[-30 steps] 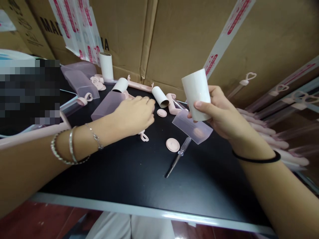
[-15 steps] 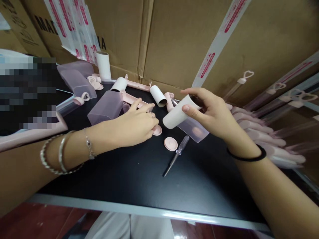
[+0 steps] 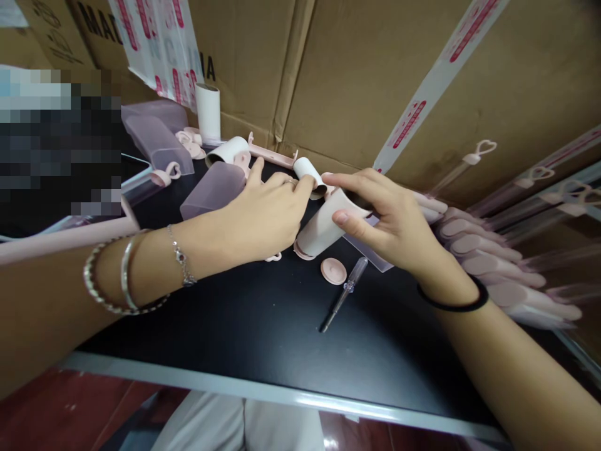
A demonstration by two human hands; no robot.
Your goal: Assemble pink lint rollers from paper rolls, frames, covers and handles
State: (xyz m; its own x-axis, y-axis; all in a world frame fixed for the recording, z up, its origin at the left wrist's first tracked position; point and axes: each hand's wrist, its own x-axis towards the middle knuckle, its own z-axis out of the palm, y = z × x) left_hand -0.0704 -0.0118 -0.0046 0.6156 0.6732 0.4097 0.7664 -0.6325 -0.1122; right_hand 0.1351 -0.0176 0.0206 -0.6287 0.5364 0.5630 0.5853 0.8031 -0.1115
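Observation:
My right hand [image 3: 392, 222] grips a white cardboard tube [image 3: 323, 225] near its upper end, thumb on one side and fingers on the other. The tube leans, and its lower end meets a pink round disc [image 3: 303, 252] on the table. My left hand [image 3: 275, 216] hovers just left of the tube, palm down with fingers apart; whatever lies beneath the palm is hidden. A small pink loop [image 3: 273, 257] peeks out under it. In front of the tube lie a second pink disc [image 3: 333, 271] and a clear-handled screwdriver [image 3: 345, 293].
Behind my hands are more white tubes [image 3: 208, 113], a pink bracket [image 3: 272, 155] and translucent purple boxes [image 3: 213, 191]. Several pink-ended assembled pieces [image 3: 498, 263] are stacked at right. A large cardboard box [image 3: 375, 81] walls off the back of the black table [image 3: 235, 332].
The tube has come down and left in my right hand onto a pink disc. My left hand has shifted slightly right relative to the parts. The view has moved a little too.

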